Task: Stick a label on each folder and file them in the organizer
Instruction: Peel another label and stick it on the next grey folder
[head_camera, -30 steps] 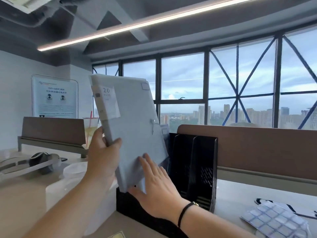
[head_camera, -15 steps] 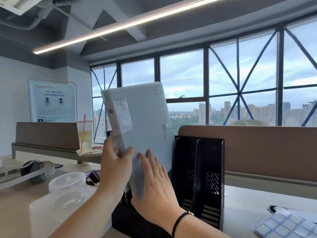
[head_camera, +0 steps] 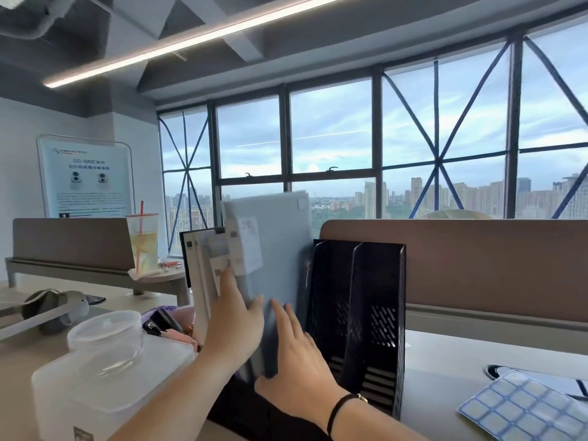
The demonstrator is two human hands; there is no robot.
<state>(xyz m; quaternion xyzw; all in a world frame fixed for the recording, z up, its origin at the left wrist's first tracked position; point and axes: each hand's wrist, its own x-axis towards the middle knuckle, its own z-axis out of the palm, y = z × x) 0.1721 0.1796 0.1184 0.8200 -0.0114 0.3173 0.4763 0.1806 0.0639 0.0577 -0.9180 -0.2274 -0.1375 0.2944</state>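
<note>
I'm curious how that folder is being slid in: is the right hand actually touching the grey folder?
Touching. The head view shows the right hand lying with straight fingers flat against the face of the grey folder, no gap between them.

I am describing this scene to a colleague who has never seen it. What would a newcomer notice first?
First, the grey folder standing upright at centre, going into the black organizer, with the left hand and right hand on its lower part. Behind it, large windows show a cloudy city skyline. At the lower right, a sheet of blue labels lies on the desk.
</note>
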